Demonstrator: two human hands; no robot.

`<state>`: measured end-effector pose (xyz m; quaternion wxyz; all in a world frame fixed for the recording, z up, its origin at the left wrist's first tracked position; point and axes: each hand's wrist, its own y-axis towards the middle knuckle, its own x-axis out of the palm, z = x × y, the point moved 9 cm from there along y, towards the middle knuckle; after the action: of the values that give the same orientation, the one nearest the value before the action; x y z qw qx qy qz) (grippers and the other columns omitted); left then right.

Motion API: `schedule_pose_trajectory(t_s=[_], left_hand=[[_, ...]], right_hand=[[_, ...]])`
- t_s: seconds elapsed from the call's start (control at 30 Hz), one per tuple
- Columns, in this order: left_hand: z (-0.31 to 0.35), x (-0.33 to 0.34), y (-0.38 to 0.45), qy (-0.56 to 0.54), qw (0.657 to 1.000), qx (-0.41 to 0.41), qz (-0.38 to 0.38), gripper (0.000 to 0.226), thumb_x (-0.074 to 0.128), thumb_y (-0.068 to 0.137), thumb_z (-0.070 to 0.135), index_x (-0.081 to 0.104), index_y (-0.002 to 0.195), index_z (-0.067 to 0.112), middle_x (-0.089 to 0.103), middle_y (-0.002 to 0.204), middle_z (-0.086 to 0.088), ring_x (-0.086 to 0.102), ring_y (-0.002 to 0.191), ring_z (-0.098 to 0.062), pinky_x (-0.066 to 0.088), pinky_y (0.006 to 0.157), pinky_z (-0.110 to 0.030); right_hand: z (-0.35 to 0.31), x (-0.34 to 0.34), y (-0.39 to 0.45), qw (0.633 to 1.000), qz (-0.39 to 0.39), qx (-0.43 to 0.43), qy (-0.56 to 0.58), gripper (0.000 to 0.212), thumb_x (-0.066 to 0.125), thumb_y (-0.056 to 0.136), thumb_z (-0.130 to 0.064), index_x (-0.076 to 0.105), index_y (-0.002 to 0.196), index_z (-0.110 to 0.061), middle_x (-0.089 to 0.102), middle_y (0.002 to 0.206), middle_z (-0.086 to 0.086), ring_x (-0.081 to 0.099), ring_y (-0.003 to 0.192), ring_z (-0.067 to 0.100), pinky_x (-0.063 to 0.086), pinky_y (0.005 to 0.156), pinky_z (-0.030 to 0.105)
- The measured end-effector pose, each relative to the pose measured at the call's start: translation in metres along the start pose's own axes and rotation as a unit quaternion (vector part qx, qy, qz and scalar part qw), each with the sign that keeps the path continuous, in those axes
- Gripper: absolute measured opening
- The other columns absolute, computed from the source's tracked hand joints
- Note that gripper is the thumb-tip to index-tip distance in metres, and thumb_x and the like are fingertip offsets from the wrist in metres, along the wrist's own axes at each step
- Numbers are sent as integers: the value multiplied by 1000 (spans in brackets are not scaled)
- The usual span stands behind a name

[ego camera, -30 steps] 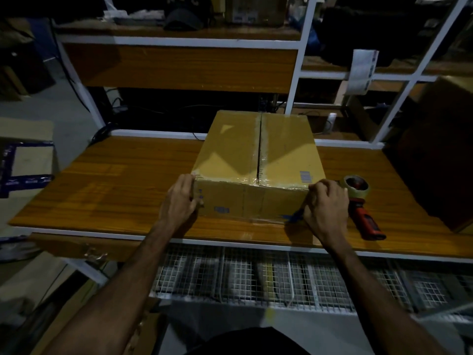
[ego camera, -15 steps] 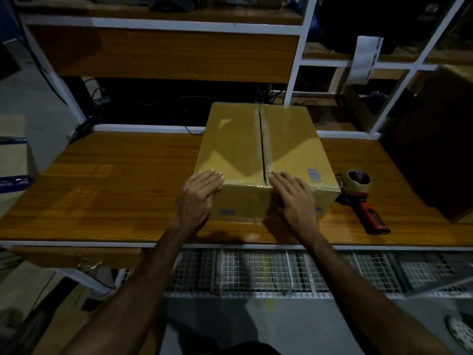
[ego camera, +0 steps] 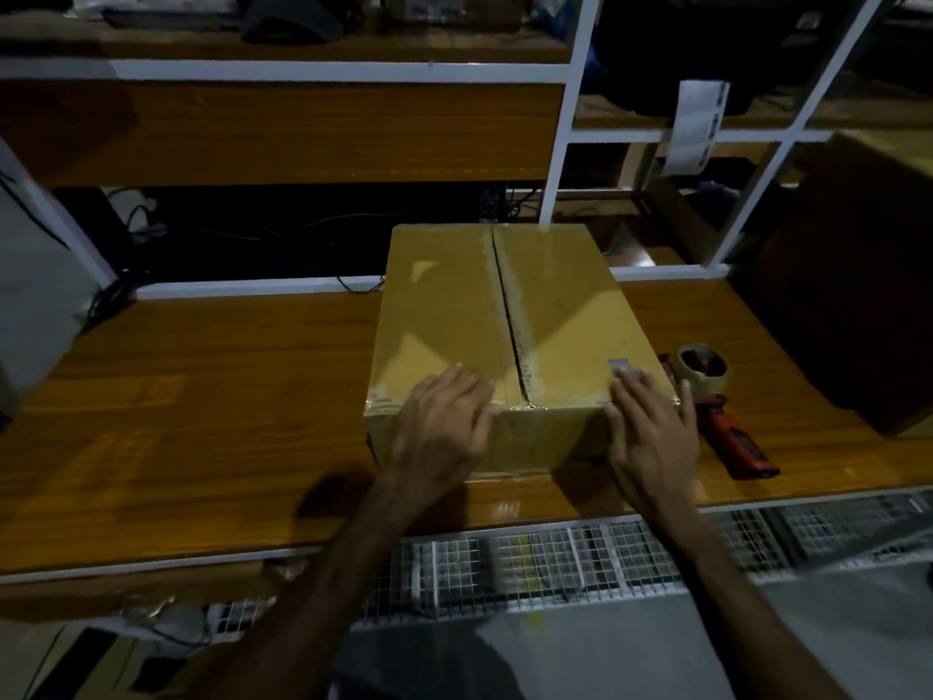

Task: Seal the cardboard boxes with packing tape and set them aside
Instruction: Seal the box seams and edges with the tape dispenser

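Observation:
A closed cardboard box [ego camera: 454, 305] stands on the wooden workbench [ego camera: 202, 406], its two top flaps meeting in a centre seam with clear tape along it. My left hand [ego camera: 439, 431] lies flat over the box's near top edge, left of the seam, fingers straight. My right hand [ego camera: 651, 437] presses with straight fingers on the near right corner of the box, by a small label. A tape dispenser [ego camera: 717, 401] with a red handle and a roll of tape lies on the bench just right of the box, untouched.
A large dark box [ego camera: 858, 285] stands at the bench's right end. White shelf posts [ego camera: 565, 123] and a wooden upper shelf rise behind the bench. A paper slip [ego camera: 694, 126] hangs from a rail. A wire mesh rack [ego camera: 580, 558] runs under the front edge.
My hands rose from the box's front corners onto its top. The right hand then slid from beside the seam to the near right corner; the left shifted right, towards the seam.

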<state>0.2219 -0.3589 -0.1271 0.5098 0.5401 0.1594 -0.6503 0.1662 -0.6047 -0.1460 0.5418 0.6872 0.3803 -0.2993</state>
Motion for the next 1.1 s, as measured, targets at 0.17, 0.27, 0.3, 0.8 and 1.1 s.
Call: schedule_pose_trajectory(t_s=[0.17, 0.27, 0.3, 0.8, 1.1], left_hand=[[15, 53, 77, 143, 975, 47, -162, 54, 33, 109, 39, 34, 158, 17, 28, 170, -6, 22, 157, -30, 25, 122, -56], [-12, 69, 111, 159, 964, 9, -212, 61, 25, 112, 38, 13, 167, 15, 9, 176, -3, 7, 162, -25, 14, 128, -55], [-20, 72, 122, 163, 962, -11, -221, 61, 21, 113, 38, 7, 168, 16, 4, 176, -1, 2, 162, -23, 10, 129, -54], [-126, 103, 318, 171, 956, -117, -207, 70, 14, 109, 58, 1, 168, 23, -5, 176, -4, -5, 162, -30, 0, 128, -60], [-134, 94, 350, 160, 976, -58, -137, 65, 33, 104, 64, 48, 148, 18, 51, 145, -15, 49, 130, -38, 37, 107, -51]], right_hand=[[-81, 24, 30, 988, -101, -56, 100, 52, 33, 113, -43, 69, 140, -17, 68, 144, 2, 57, 140, 21, 39, 121, 46], [-89, 28, 32, 989, -85, -52, 106, 48, 40, 110, -39, 74, 133, -16, 73, 137, 2, 64, 131, 20, 47, 113, 42], [-86, 27, 35, 990, -74, -48, 112, 45, 44, 108, -38, 78, 126, -16, 76, 131, 2, 68, 123, 21, 52, 107, 41], [-82, 37, 97, 978, -143, -58, 141, 25, 65, 98, -45, 76, 87, -25, 69, 84, -9, 54, 73, 10, 34, 61, 23], [-68, 120, 228, 975, -164, -2, 148, 19, 49, 98, -23, 66, 91, -19, 64, 101, 7, 61, 92, 30, 53, 76, 43]])
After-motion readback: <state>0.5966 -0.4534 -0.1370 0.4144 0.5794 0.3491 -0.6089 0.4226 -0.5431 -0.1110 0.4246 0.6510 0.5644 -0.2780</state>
